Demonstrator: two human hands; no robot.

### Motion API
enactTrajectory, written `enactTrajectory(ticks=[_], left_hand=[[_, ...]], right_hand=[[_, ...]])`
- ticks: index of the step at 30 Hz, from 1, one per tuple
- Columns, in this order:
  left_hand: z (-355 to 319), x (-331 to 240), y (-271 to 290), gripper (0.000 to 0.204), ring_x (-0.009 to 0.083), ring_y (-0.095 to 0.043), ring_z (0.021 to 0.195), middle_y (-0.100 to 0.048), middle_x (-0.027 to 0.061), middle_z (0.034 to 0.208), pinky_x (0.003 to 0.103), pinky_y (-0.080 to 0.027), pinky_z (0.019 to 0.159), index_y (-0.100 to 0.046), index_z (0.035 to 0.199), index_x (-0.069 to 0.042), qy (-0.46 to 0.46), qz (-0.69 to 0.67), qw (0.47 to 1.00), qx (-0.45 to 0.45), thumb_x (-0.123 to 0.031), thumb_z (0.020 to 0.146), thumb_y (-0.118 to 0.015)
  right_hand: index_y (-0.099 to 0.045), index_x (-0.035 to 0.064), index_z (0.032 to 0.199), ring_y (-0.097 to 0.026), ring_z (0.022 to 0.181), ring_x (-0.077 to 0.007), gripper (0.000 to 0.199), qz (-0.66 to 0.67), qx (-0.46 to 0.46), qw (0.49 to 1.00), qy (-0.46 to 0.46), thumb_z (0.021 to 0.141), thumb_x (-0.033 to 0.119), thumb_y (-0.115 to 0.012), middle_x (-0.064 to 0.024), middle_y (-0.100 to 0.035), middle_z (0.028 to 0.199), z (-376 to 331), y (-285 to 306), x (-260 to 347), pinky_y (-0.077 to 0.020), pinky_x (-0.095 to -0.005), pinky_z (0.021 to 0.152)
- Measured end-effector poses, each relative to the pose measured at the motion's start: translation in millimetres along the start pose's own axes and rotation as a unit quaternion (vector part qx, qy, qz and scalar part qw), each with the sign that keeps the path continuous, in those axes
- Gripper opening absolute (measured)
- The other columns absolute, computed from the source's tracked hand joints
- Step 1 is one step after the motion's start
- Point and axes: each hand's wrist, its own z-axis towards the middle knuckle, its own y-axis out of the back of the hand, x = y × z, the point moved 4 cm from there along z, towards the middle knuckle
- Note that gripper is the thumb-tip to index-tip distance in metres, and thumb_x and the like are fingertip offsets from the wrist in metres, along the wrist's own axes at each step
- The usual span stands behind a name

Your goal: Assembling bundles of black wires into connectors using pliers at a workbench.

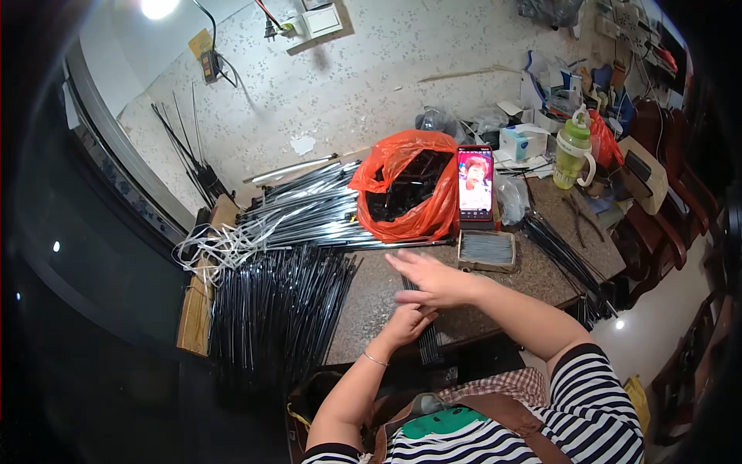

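My right hand (434, 281) is over the middle of the table, palm down, its fingers stretched out and spread. Just below it, my left hand (402, 325) has its fingers curled in and partly covered by the right; what they hold, if anything, is hidden. Beneath both hands runs a small row of thin black rods (430, 348), reaching toward the table's front edge. To the left lies a broad layer of many black rods (270, 309). Right of my right hand is an open box (487, 267) with thin grey pins or wires.
Shiny metal rods (309, 205) and white straps (224, 251) lie behind the black ones. A red plastic bag (440, 209) holds black parts. A lit phone (475, 182) stands beside it. At right are a bottle (572, 151), pliers (578, 220) and a black rod bundle (560, 251).
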Motion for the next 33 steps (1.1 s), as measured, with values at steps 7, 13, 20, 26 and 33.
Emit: enactTrajectory(ticks=[7, 13, 20, 26, 33], left_hand=[[3, -35, 25, 0.015, 0.0214, -0.054, 0.076, -0.056, 0.0116, 0.082, 0.031, -0.04, 0.069, -0.056, 0.081, 0.0, 0.019, -0.083, 0.995, -0.049, -0.002, 0.067, -0.051], [11, -29, 34, 0.015, 0.02, -0.055, 0.074, -0.056, 0.0123, 0.081, 0.025, -0.043, 0.066, -0.058, 0.078, 0.001, -0.046, -0.119, 0.985, -0.114, 0.0, 0.065, -0.051], [23, 6, 47, 0.011, 0.0154, -0.055, 0.069, -0.057, 0.0115, 0.079, 0.022, -0.043, 0.06, -0.058, 0.075, 0.002, 0.01, -0.172, 0.972, -0.16, -0.001, 0.066, -0.051], [14, 10, 44, 0.011, 0.0157, -0.054, 0.069, -0.057, 0.0111, 0.08, 0.022, -0.043, 0.06, -0.059, 0.075, 0.001, -0.029, -0.171, 0.974, -0.143, -0.001, 0.067, -0.051], [9, 13, 40, 0.011, 0.0172, -0.055, 0.07, -0.057, 0.0112, 0.08, 0.023, -0.043, 0.061, -0.058, 0.076, 0.001, -0.037, -0.153, 0.977, -0.146, -0.002, 0.067, -0.052]], right_hand=[[-0.043, 0.0064, 0.106, -0.05, 0.084, -0.028, 0.047, 0.135, 0.083, 0.976, -0.151, 0.077, 0.042, -0.032, -0.0157, -0.053, 0.089, 5, 3, 5, -0.0379, -0.0337, 0.074], [-0.056, 0.0031, 0.068, -0.049, 0.064, -0.0253, 0.011, -0.252, -0.1, 0.931, -0.246, 0.062, 0.013, -0.057, -0.0102, -0.051, 0.067, -43, 49, -92, -0.0401, -0.0309, 0.058], [-0.053, 0.0022, 0.068, -0.044, 0.071, -0.0237, 0.011, -0.215, -0.156, 0.958, -0.112, 0.059, 0.007, -0.057, -0.0077, -0.044, 0.068, -60, 21, -95, -0.038, -0.0315, 0.062], [-0.055, 0.0029, 0.065, -0.044, 0.071, -0.0235, 0.012, -0.241, -0.115, 0.953, -0.144, 0.056, 0.009, -0.059, -0.0073, -0.047, 0.069, -48, 16, -110, -0.0376, -0.0309, 0.062], [-0.054, 0.0007, 0.067, -0.047, 0.072, -0.0226, 0.007, -0.254, -0.183, 0.946, -0.083, 0.061, 0.003, -0.056, -0.008, -0.049, 0.071, -46, 10, -94, -0.0395, -0.0279, 0.062]])
